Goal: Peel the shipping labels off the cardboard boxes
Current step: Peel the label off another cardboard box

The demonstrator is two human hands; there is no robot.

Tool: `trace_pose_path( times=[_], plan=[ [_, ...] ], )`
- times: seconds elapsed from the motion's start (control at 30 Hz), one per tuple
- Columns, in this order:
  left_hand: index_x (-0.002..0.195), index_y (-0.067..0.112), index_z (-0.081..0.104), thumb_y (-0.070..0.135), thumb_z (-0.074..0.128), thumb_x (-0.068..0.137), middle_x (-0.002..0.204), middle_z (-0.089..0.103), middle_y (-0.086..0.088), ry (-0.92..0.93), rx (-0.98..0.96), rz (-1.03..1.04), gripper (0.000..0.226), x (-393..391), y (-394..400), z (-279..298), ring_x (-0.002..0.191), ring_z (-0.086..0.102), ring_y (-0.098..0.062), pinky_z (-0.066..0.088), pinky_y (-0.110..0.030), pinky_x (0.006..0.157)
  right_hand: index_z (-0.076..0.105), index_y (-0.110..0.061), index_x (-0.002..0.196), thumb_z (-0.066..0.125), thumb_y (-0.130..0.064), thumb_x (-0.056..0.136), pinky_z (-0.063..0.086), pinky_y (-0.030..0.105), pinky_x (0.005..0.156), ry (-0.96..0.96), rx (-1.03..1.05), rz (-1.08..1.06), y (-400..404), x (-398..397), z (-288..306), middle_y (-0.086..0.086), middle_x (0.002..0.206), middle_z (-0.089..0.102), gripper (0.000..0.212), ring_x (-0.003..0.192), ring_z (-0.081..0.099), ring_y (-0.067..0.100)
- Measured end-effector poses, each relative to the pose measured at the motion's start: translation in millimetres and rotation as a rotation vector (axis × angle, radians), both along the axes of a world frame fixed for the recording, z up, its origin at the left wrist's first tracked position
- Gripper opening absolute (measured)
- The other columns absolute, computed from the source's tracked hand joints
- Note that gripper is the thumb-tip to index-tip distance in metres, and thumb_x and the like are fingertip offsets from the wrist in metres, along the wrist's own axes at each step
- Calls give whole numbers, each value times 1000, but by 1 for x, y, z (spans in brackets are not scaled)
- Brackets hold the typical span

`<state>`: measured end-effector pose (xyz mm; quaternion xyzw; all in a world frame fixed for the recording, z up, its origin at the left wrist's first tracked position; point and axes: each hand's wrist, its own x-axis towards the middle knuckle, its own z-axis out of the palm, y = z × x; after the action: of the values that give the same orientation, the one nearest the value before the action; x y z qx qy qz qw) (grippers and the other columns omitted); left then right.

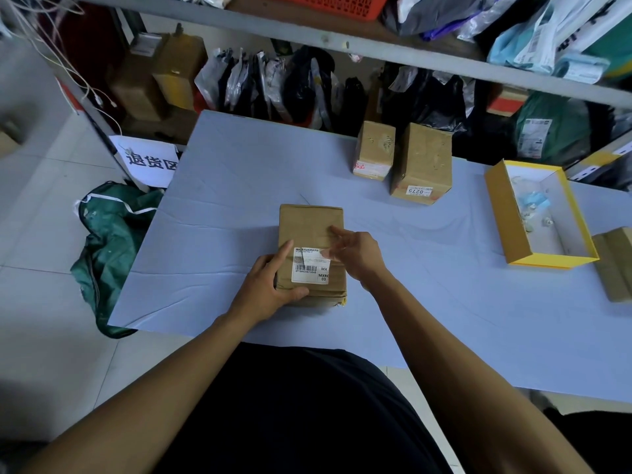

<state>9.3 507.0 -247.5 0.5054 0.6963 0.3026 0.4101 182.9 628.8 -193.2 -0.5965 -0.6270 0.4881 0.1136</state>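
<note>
A brown cardboard box (309, 227) lies flat on the pale blue table (222, 206) in front of me. A white shipping label (309, 273) with a barcode is stuck on its near half. My left hand (268, 289) grips the box's near left corner, thumb along the front edge and index finger resting by the label. My right hand (354, 253) is at the label's upper right corner; its fingertips are blurred and seem to pinch that corner.
Two upright cardboard boxes (374, 148) (424, 162) with labels stand at the back of the table. A yellow open box (540, 213) with scraps sits at right, another brown box (615, 261) at the right edge. A green bag (113, 241) lies on the floor left. Shelves of parcels behind.
</note>
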Motion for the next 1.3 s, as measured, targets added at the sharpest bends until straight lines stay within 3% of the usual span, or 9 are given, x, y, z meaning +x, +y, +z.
trace_pose_path(
  times=[0.1, 0.33, 0.47, 0.63, 0.87, 1.13, 1.3],
  plan=[
    [146, 54, 22, 44, 81, 71, 131, 41, 5, -11, 3, 3, 96, 0, 0, -2, 117, 50, -12, 43, -27, 101, 55, -18, 45, 78, -9, 75, 41, 15, 68, 7, 1, -5, -1, -1, 2, -8, 136, 58, 39, 101, 61, 9],
    [146, 52, 23, 43, 82, 70, 131, 42, 6, 0, 6, 9, 97, 0, 1, -1, 117, 49, -11, 41, -24, 100, 61, -18, 51, 77, -11, 77, 44, 23, 79, -4, -14, 15, 0, -2, 5, -10, 139, 55, 31, 101, 59, 8],
    [147, 52, 23, 43, 82, 70, 132, 42, 5, -4, 8, 10, 98, 1, 1, -1, 118, 50, -12, 41, -25, 101, 53, -19, 39, 78, -8, 76, 46, 26, 82, -4, -20, 1, 0, -2, 6, -7, 139, 55, 45, 108, 61, 15],
    [148, 51, 20, 47, 79, 72, 136, 40, 3, 22, -6, -8, 97, 0, 0, 2, 120, 48, -15, 43, -33, 103, 50, -27, 54, 78, -12, 76, 45, 24, 82, -14, -23, 22, 1, -4, 5, -8, 138, 56, 39, 108, 59, 13],
    [148, 50, 18, 47, 79, 73, 137, 40, 2, 27, 0, -19, 96, 0, 0, 4, 121, 47, -16, 43, -30, 102, 49, -32, 62, 79, -16, 76, 46, 23, 84, -2, -43, 23, 2, -4, 6, -6, 137, 58, 37, 102, 57, 9],
    [148, 49, 20, 46, 79, 73, 136, 40, 2, 22, 1, -17, 96, 0, 0, 4, 121, 48, -15, 43, -31, 103, 59, -22, 54, 79, -10, 76, 44, 25, 89, 17, -58, 19, 4, -3, 9, -8, 140, 54, 32, 103, 56, 8],
    [147, 51, 19, 47, 79, 73, 135, 41, 3, 21, 1, -13, 96, 0, 0, 4, 119, 49, -15, 44, -30, 101, 54, -24, 53, 78, -9, 77, 45, 25, 86, 23, -51, 19, 4, -3, 9, -6, 140, 54, 37, 105, 56, 10]
  ],
)
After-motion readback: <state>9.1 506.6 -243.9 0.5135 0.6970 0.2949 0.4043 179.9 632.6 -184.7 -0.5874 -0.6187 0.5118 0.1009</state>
